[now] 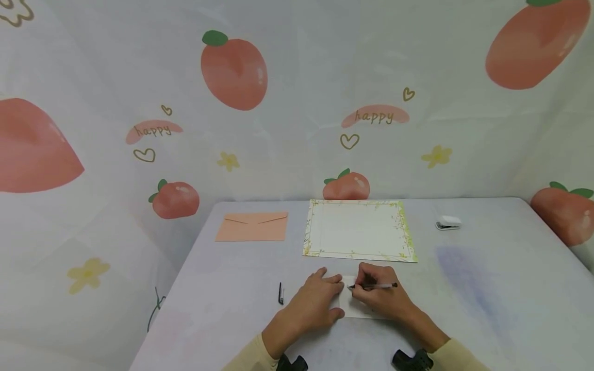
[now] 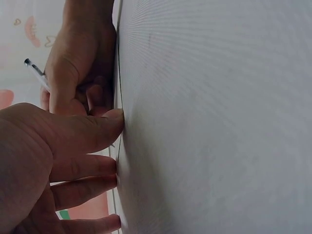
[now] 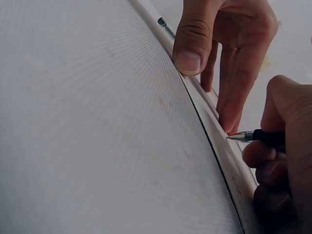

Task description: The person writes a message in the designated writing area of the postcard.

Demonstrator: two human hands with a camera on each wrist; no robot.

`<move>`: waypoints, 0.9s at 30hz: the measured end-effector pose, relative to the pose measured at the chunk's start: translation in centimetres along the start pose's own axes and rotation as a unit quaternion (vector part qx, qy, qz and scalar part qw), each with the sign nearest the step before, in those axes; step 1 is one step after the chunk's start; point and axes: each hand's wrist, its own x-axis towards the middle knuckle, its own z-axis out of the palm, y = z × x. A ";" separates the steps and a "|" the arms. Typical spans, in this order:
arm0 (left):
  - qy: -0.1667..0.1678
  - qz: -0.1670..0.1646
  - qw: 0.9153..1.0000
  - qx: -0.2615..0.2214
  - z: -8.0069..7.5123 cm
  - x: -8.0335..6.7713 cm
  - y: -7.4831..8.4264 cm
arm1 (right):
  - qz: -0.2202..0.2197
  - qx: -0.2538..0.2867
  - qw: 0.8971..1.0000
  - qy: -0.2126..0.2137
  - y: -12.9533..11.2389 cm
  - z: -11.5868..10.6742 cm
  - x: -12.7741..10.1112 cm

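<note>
A small white card lies on the table near its front edge. My left hand presses flat on the card's left side, fingers straight. My right hand grips a pen with its tip on the card's top edge. In the right wrist view the pen tip hovers at the card beside the left hand's fingers. The left wrist view shows my left fingers pressed down and the pen in the right hand behind them.
A floral-bordered sheet of letter paper lies behind the hands. A peach envelope sits at the back left, a white stapler-like object at the back right. A black pen cap lies left of my left hand.
</note>
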 end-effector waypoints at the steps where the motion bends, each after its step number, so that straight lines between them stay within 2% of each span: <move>1: 0.000 0.000 1.000 0.001 0.0 0.0 0.0 | -0.001 0.000 1.000 0.000 0.0 0.0 0.0; 13: -0.003 -0.002 1.000 0.008 0.1 0.1 0.0 | -0.001 0.001 1.000 0.010 0.2 0.2 0.0; 20: -0.004 0.003 1.000 0.014 0.1 0.1 -0.1 | -0.010 0.001 0.998 0.059 0.2 -0.2 -0.3; 27: -0.001 0.007 1.000 0.019 0.0 0.1 -0.1 | 0.002 0.008 1.000 0.019 0.3 -0.4 -0.4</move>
